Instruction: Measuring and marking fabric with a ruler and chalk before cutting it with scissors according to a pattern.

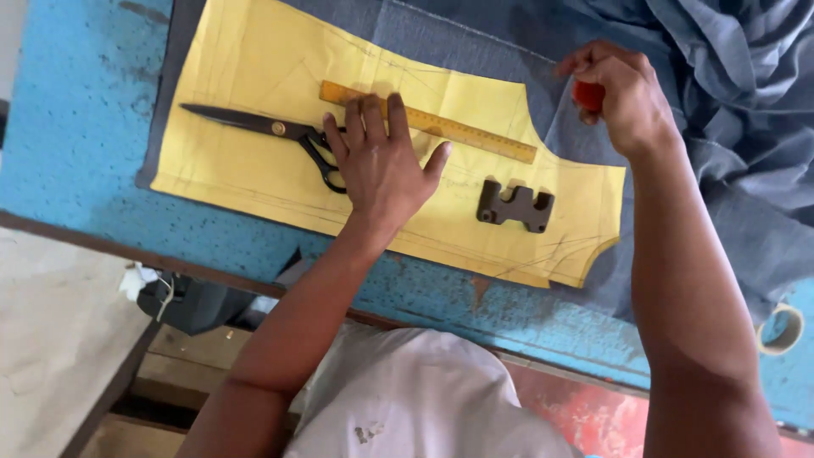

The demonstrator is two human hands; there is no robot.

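A yellow paper pattern (254, 76) lies flat on grey-blue cloth (475, 51) spread over a blue table (76, 127), and everything else is placed against that pattern. The left hand (377, 165) rests palm down near the pattern's middle, fingers spread and flat, closed on nothing; its fingertips reach the wooden ruler (475, 134), which runs slantwise across the pattern's upper half. Black scissors (254, 125) lie on the pattern just left of that hand, blades pointing toward the pattern's left end, the handle loops touching or partly under the hand's edge. A dark metal weight (515, 206) sits on the pattern to the right of the hand, apart from it. The right hand (619, 93) hovers above the pattern's right edge, over the cloth, fingers curled tight around a small red object (588, 96). The two hands are well apart. Bunched cloth lies beyond the pattern's right end.
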